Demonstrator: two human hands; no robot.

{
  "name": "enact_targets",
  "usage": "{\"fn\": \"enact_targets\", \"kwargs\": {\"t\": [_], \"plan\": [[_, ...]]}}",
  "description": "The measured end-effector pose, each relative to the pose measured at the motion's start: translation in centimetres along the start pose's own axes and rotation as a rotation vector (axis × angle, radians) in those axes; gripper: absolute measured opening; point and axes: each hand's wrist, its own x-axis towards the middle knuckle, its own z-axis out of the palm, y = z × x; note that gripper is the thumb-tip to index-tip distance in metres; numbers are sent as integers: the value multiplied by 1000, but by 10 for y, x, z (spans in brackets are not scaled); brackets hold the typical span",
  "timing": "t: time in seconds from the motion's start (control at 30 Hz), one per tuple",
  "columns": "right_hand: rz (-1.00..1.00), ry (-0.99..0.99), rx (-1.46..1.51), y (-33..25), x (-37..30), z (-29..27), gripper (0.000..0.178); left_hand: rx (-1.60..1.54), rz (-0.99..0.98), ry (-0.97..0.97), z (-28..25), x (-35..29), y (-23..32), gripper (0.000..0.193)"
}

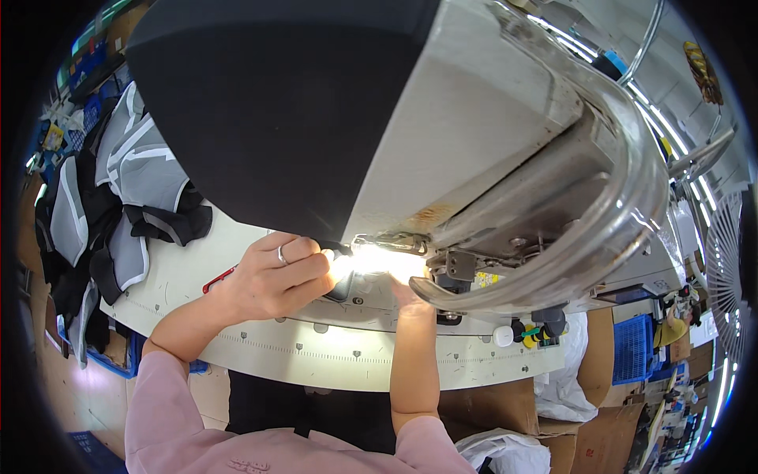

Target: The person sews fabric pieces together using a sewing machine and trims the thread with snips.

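A large industrial sewing machine [474,118] fills the upper middle, its lamp glaring over the stitching area. My left hand [272,276], with a ring on one finger, is at the left of that light. Its fingers are curled and pressed together at the tips; what they hold is lost in glare and shadow. My right hand [409,294] reaches under the machine head, below the lamp. Glare and the machine's curved clear guard [632,205] hide its fingers. Beside my left wrist lies a red-handled tool [219,279].
Grey and black cut fabric pieces [146,170] with pale edging are heaped at the left. The pale table edge [355,355] carries a printed scale. A small white round item [503,336] stands at right. Beyond are a cardboard box [604,434], a blue crate [633,347] and a fan [728,268].
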Motion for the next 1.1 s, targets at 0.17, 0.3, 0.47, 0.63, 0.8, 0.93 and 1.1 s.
{"fn": "enact_targets", "kwargs": {"t": [0.17,0.3,0.47,0.63,0.8,0.93,1.1], "plan": [[15,19,6,1,-1,-2,9,11,4,5,-7,7,2,15],[29,19,13,8,0,-5,10,112,0,-81,-14,4,3,24],[67,22,85,1,8,-13,11,51,-325,-150,-20,-2,-6,46],[-301,309,79,-101,-39,-14,16,-269,-870,253,-59,1,-32,46],[-640,-46,178,-211,-58,30,33,-949,-922,468,-106,-2,-39,22],[-623,-134,28,-226,-31,35,32,-963,-872,397,-123,5,-40,16],[-312,-485,236,-231,-51,2,37,-27,-403,84,-138,11,-36,25]]}}
